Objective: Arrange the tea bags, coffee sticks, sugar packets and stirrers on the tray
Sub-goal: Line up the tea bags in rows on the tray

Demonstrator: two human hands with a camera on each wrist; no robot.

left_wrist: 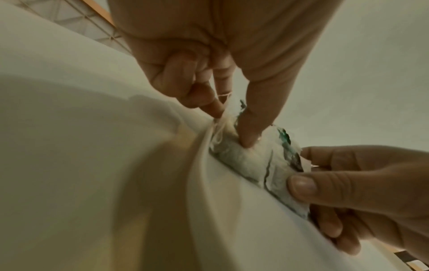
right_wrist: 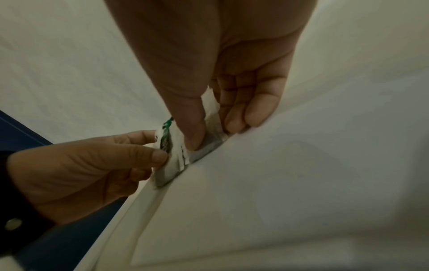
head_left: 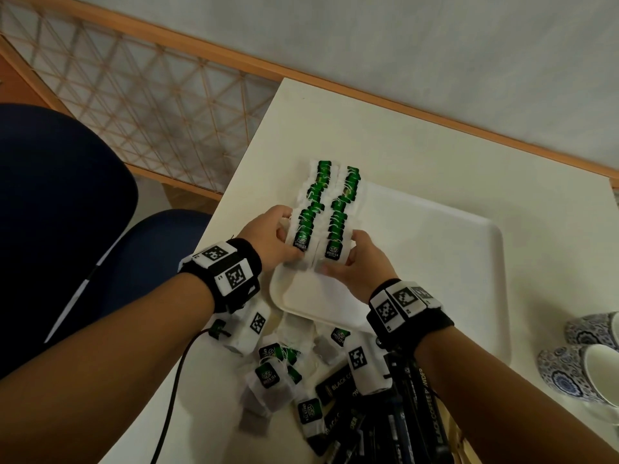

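Observation:
A white tray [head_left: 435,262] lies on the white table [head_left: 418,149]. Two rows of green-tagged tea bags [head_left: 330,202] stand overlapped at the tray's left end. My left hand [head_left: 284,236] pinches the near end of the left row between thumb and fingers. My right hand [head_left: 345,256] pinches the near end of the right row. In the left wrist view my left hand [left_wrist: 232,119] presses its thumb into the tea bags [left_wrist: 255,161] on the tray. In the right wrist view my right hand [right_wrist: 218,126] grips the tea bags [right_wrist: 169,165] beside the left hand [right_wrist: 92,165].
Loose tea bags [head_left: 271,380] and a heap of black coffee sticks [head_left: 395,413] lie on the table in front of the tray, under my wrists. Two blue-patterned cups [head_left: 582,360] stand at the right edge. A dark blue chair [head_left: 67,195] is left of the table.

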